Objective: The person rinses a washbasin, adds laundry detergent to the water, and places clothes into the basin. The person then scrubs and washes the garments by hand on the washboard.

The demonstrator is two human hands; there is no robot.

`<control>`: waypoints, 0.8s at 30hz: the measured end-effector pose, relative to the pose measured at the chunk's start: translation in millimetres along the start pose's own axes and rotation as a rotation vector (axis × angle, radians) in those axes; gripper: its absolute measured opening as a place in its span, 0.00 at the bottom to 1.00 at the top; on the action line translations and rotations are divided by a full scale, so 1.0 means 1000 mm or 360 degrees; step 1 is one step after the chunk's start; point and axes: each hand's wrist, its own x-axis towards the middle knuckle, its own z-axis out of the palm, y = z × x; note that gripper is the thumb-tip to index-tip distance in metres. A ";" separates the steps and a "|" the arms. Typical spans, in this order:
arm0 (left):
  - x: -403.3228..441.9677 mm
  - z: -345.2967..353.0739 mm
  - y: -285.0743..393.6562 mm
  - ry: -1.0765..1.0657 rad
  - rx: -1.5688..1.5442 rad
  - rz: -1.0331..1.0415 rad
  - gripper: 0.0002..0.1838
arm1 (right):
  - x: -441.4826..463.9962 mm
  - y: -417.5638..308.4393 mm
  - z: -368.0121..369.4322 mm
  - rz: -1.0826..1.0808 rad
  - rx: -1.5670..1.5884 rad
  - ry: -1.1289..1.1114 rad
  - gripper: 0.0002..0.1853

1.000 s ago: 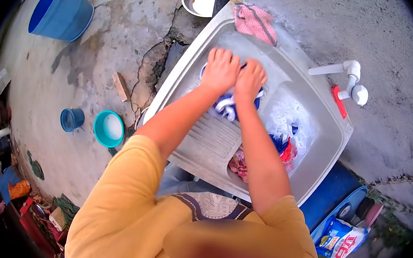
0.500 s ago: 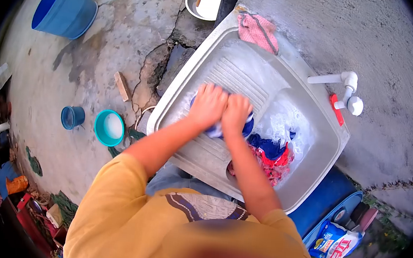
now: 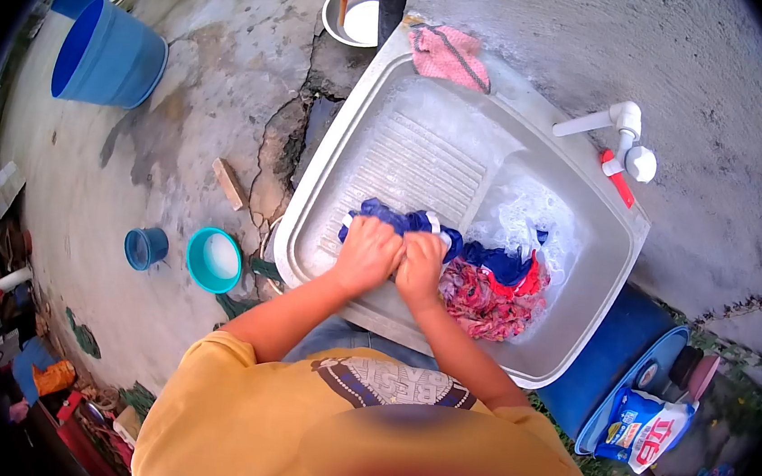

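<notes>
The blue-and-white cloth (image 3: 383, 211) lies bunched across the lower part of the ribbed board (image 3: 415, 164), on the side nearest the body, inside the sink (image 3: 288, 221). It is gripped by both hands side by side: the fingers of the left hand (image 3: 368, 253) and of the right hand (image 3: 422, 264) are curled closed on its near edge, so both grips are narrow and full of fabric. How much is tucked under the palms cannot be told.

For a good scrub, the cloth is best held in a firm, flat bundle, with even weight from both palms and long strokes along the board's ridged area. Knuckles are better kept clear of the bare ridges, and a fresh fold should be turned up regularly. Slack near the dark blue cloth (image 3: 498, 265) and the red patterned cloth (image 3: 488, 311) deserves watching, since a trailing end could be snagged there; suds (image 3: 529, 201) are within easy reach for rewetting.
</notes>
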 end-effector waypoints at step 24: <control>0.138 0.054 -0.055 0.0193 0.0344 -0.0155 0.11 | 0.155 0.055 0.015 0.0194 -0.0558 0.0301 0.07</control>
